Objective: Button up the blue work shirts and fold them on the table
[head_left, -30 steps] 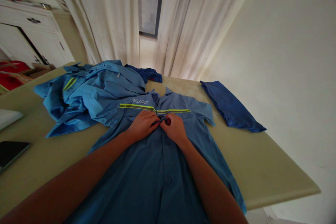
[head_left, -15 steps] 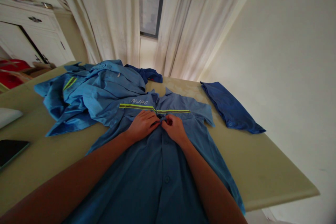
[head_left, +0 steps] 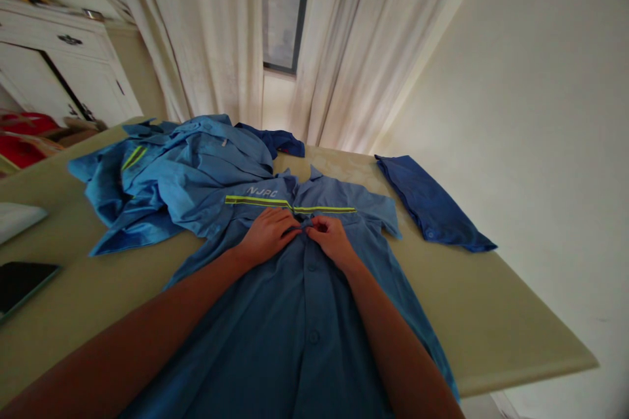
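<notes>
A blue short-sleeved work shirt (head_left: 265, 327) lies spread front side up, its collar pointing away from me. A yellow-and-grey reflective stripe (head_left: 324, 210) crosses its chest, with white lettering above. My left hand (head_left: 268, 233) pinches the front placket just below the stripe. Right beside it, my right hand (head_left: 330, 239) grips the same raised bit of cloth between thumb and fingers. Any button at the fingertips is too small to make out. Lower on the placket, a round button (head_left: 313, 337) shows.
A heap of blue work shirts (head_left: 196, 157) lies at the back left, with dark blue cloth (head_left: 278, 141) behind it. A folded dark blue garment (head_left: 432, 206) lies on the right of the table (head_left: 515, 327). At the left edge are a phone (head_left: 24, 285) and a white object (head_left: 19, 219).
Both hands stay at the same place on the placket. The right fingers have shifted slightly, and a button below them now shows more clearly.
</notes>
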Motion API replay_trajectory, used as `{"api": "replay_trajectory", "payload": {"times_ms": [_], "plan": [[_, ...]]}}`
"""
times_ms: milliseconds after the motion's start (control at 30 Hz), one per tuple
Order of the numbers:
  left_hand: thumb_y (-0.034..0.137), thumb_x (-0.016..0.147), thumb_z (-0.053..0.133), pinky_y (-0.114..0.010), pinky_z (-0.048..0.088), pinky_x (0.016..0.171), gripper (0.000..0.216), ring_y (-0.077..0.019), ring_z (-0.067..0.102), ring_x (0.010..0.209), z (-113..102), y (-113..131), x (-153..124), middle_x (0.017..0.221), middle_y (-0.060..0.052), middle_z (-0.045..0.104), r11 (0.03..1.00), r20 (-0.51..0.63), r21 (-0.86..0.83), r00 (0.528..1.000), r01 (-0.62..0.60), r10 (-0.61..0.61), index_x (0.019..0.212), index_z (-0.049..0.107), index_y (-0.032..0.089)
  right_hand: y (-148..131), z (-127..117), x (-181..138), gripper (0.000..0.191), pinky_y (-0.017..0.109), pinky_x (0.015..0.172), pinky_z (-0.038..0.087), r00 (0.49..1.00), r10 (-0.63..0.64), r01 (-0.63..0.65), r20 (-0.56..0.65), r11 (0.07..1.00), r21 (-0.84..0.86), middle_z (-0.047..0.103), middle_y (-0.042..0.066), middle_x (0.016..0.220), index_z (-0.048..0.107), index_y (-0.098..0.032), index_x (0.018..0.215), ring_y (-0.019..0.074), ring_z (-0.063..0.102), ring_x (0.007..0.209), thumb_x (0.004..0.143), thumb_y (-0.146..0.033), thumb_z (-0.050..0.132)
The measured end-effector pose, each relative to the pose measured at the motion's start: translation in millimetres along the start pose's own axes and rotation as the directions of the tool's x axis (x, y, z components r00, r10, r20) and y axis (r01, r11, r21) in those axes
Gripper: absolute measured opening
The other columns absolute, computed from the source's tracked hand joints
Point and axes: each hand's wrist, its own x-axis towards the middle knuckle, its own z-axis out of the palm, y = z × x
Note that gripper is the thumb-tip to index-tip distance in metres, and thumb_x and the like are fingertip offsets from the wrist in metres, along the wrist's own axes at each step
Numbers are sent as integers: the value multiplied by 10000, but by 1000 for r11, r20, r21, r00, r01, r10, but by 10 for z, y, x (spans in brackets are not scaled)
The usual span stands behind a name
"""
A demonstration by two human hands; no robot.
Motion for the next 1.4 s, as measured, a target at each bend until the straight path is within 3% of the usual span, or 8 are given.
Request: {"api": "replay_trajectory", "payload": {"times_ms": [267,433,700,1200,1400], "plan": [[339,1004,557,-390,464,893,219,-234,646,981,5,22,10,1027,-64,714,1000,19,-7,999,27,-27,1140,681,222,22,-4,7,173,218,563,383,1000,16,-15,-11,998,53,628,-30,659,729,-175,809,115,526,592,696,-298,685],[331,999,563,-382,458,884,201,-231,642,964,25,0,-3,1008,-63,710,1000,17,13,1000,12,-12,1106,690,217,-9,13,-4,183,223,544,381,999,-24,23,-24,999,-34,629,-19,656,720,-169,798,123,526,585,717,-331,693],[343,997,571,-385,456,877,200,-226,639,939,19,18,-5,987,-62,716,1000,-5,25,1000,2,-2,1071,696,205,26,22,11,134,222,539,350,994,-94,84,-62,984,-155,590,-28,617,715,-180,756,122,500,573,707,-233,602],[341,993,584,-382,458,879,179,-233,646,970,37,6,-4,999,-54,705,999,24,47,999,28,-29,1073,686,218,-30,17,-18,165,229,530,319,993,-114,109,-15,976,-187,529,-35,597,692,-183,755,118,453,553,756,-339,637],[355,1005,562,-382,462,879,204,-233,647,985,32,6,-1,1018,-56,710,997,50,69,998,32,-35,1083,695,222,-15,29,-10,124,234,539,333,989,-140,127,-48,970,-209,530,-36,590,687,-182,737,120,466,551,741,-276,607]]}}
